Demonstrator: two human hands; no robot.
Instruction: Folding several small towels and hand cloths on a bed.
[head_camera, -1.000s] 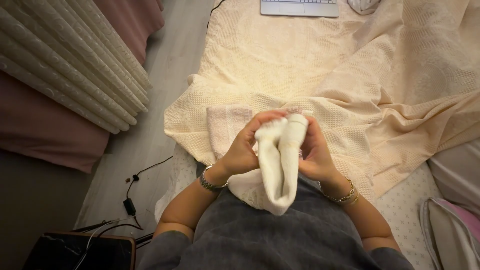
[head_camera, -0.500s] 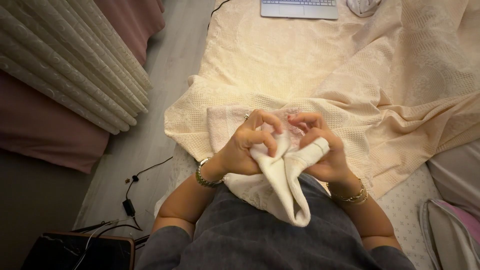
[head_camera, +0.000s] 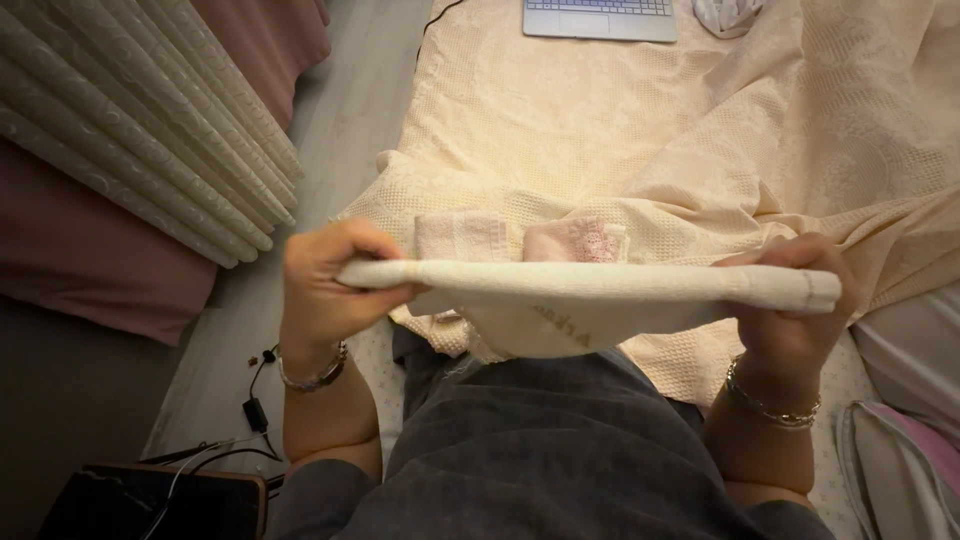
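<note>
A cream-white sock (head_camera: 590, 290) is stretched out flat and level between my two hands, above my lap. My left hand (head_camera: 325, 285) pinches one end of it at the left, fingers curled over the edge. My right hand (head_camera: 790, 320) grips the other end at the right. Just beyond the sock, on the cream waffle-weave bedspread (head_camera: 560, 130), lie a folded pale pink towel (head_camera: 462, 236) and a small pink patterned cloth (head_camera: 580, 240). The sock hides the near parts of both.
A laptop (head_camera: 600, 15) rests at the far edge of the bed with a white item (head_camera: 725, 12) beside it. Cream and pink curtains (head_camera: 130, 150) hang at the left. Cables and a charger (head_camera: 258, 412) lie on the grey floor near a dark device (head_camera: 150, 505). A pink-edged pillow (head_camera: 900, 460) sits lower right.
My hands have moved far apart from the middle, pulling the bunched, hanging sock out into a long flat strip. The two pink cloths behind are now uncovered.
</note>
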